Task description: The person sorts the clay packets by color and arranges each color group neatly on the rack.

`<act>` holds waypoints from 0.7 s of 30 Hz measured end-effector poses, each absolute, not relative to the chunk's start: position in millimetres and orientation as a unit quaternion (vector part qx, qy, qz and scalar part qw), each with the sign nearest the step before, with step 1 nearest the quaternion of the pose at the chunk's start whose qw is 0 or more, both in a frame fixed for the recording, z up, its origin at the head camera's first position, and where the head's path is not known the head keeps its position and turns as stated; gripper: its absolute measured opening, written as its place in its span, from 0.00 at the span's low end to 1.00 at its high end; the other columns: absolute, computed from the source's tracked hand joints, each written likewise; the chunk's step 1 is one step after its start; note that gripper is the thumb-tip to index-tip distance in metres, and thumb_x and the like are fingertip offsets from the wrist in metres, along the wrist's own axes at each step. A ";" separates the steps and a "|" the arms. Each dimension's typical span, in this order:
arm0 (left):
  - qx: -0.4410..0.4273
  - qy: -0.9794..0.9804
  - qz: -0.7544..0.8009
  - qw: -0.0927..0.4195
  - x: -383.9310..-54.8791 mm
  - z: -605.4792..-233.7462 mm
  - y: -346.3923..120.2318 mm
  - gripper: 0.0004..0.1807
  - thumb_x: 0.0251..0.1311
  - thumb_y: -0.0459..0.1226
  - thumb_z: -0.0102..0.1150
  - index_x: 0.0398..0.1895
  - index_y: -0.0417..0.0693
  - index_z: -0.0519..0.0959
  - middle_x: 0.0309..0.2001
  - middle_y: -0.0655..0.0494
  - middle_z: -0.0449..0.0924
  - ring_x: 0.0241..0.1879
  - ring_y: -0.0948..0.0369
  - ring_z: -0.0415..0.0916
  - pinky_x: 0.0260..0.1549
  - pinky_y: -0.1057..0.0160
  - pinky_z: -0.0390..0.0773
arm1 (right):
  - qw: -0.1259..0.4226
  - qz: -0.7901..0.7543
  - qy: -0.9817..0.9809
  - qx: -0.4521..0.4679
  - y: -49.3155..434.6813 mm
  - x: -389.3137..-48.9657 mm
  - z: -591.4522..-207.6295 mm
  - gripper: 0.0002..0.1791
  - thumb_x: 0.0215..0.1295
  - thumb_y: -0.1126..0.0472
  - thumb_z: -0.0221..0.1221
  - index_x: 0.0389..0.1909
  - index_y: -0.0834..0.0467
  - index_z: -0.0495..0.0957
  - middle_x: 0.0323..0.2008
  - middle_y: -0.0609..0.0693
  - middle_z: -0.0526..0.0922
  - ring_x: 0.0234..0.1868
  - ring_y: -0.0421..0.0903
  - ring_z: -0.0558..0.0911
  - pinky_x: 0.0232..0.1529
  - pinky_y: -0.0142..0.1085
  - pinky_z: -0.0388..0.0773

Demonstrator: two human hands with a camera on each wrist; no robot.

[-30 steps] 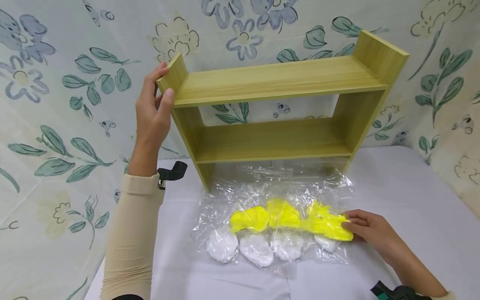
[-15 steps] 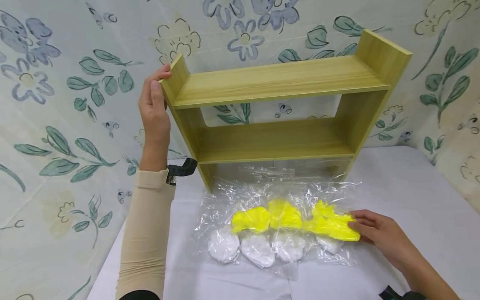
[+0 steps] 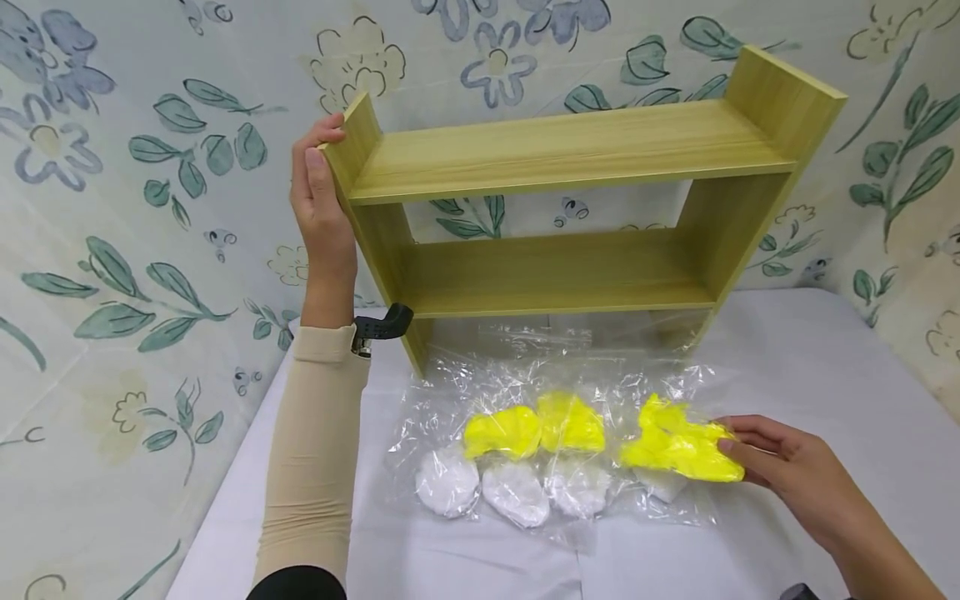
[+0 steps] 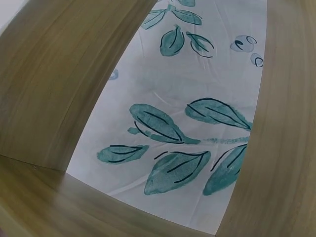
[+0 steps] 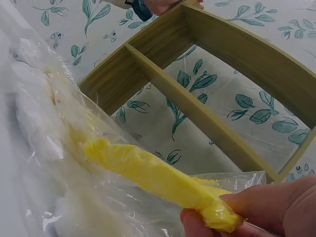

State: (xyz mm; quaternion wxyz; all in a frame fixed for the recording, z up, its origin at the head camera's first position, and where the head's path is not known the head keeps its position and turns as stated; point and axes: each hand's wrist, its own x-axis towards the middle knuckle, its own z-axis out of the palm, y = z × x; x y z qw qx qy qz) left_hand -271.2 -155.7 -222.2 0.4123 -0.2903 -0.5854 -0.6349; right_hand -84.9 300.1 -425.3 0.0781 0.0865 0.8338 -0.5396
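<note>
A two-tier wooden shelf [image 3: 570,154] stands at the back. My left hand [image 3: 324,221] grips the top of its left side panel, with the thumb on the front edge. In front of the shelf, my right hand [image 3: 798,467] pinches the right end of a flat yellow clay-like piece [image 3: 678,443] between thumb and fingers. Clear plastic covers this piece in the right wrist view. Other yellow lumps [image 3: 502,433] and several round white lumps [image 3: 447,482] lie in clear plastic bags [image 3: 517,372]. The left wrist view shows the shelf's boards [image 4: 59,74], not the hand.
A white cloth [image 3: 787,358] covers the table under the shelf and bags. Floral fabric [image 3: 187,250] hangs close behind and at the left and right. The bags lie right at the foot of the shelf.
My right hand has moved right with the yellow piece, leaving a wider gap to the other yellow lumps. The left thumb has shifted outward on the panel; the hand still grips it.
</note>
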 end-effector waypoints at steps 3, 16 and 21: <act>-0.283 -0.589 -0.635 0.411 -270.1 -222.1 -153.9 0.17 0.72 0.30 0.30 0.45 0.48 0.74 0.59 0.48 0.73 0.65 0.61 0.63 0.66 0.63 0.58 | 0.065 -0.541 0.835 0.078 301.9 -78.7 -419.5 0.27 0.65 0.48 0.61 0.58 0.61 0.74 0.42 0.36 0.83 0.39 0.37 0.83 0.38 0.33 0.83; -0.273 -0.594 -0.638 0.406 -266.8 -222.0 -152.7 0.17 0.72 0.31 0.30 0.46 0.48 0.73 0.61 0.48 0.71 0.66 0.62 0.62 0.67 0.64 0.58 | 0.041 -0.492 0.865 0.093 294.0 -55.7 -393.5 0.31 0.63 0.44 0.61 0.59 0.61 0.73 0.43 0.40 0.84 0.37 0.41 0.83 0.35 0.32 0.82; -0.267 -0.598 -0.640 0.401 -265.3 -221.5 -152.9 0.17 0.72 0.31 0.29 0.46 0.48 0.73 0.62 0.47 0.70 0.66 0.63 0.62 0.67 0.65 0.58 | 0.016 -0.465 0.881 0.088 292.7 -47.9 -385.9 0.30 0.63 0.47 0.61 0.59 0.63 0.72 0.41 0.34 0.82 0.34 0.42 0.82 0.33 0.31 0.82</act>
